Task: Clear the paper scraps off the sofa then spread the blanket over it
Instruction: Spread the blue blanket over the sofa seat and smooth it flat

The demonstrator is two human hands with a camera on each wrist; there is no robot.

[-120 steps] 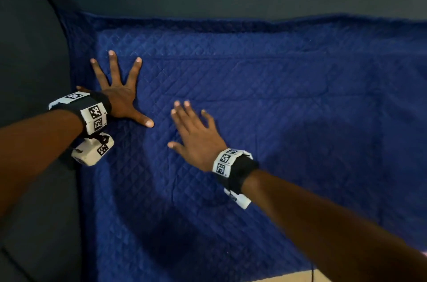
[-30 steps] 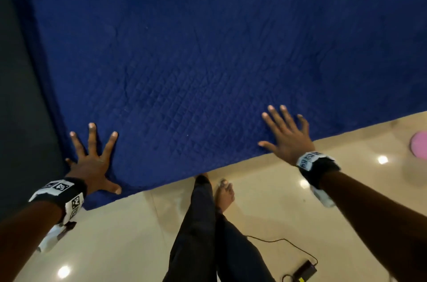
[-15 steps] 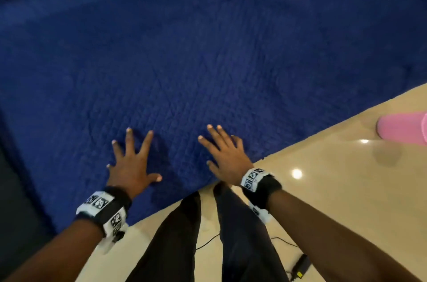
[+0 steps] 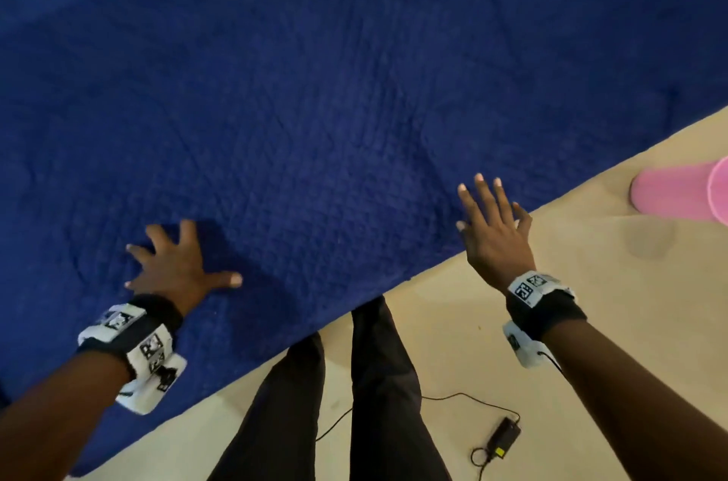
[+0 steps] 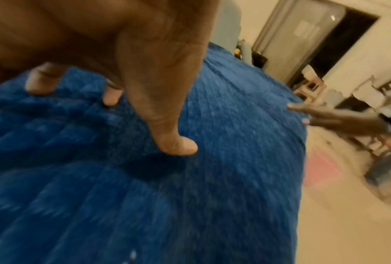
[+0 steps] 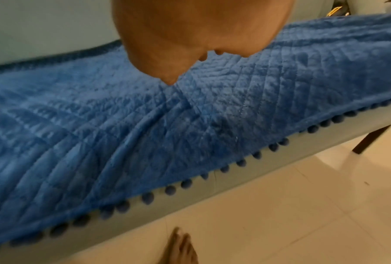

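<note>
A dark blue quilted blanket [image 4: 354, 86] lies spread over the sofa seat, with a pom-pom fringe along its front edge [image 6: 242, 162]. My left hand [image 4: 177, 264] rests on the blanket near the front left, fingers spread, thumb and fingertips [image 5: 178, 144] touching the fabric. My right hand [image 4: 492, 224] is over the blanket's front edge, fingers straight and apart, holding nothing. The grey sofa [image 6: 190, 192] shows under the fringe and behind the blanket. No paper scraps are in view.
A beige tiled floor [image 4: 591, 303] runs in front of the sofa. My legs in dark trousers [image 4: 378, 402] stand against the seat. A black charger with its cord [image 4: 504, 433] lies on the floor. A pink object [image 4: 677, 197] sits at the right.
My hands have slid apart along the blanket's front part: the right one moved right to the edge, and the left stayed on the fabric.
</note>
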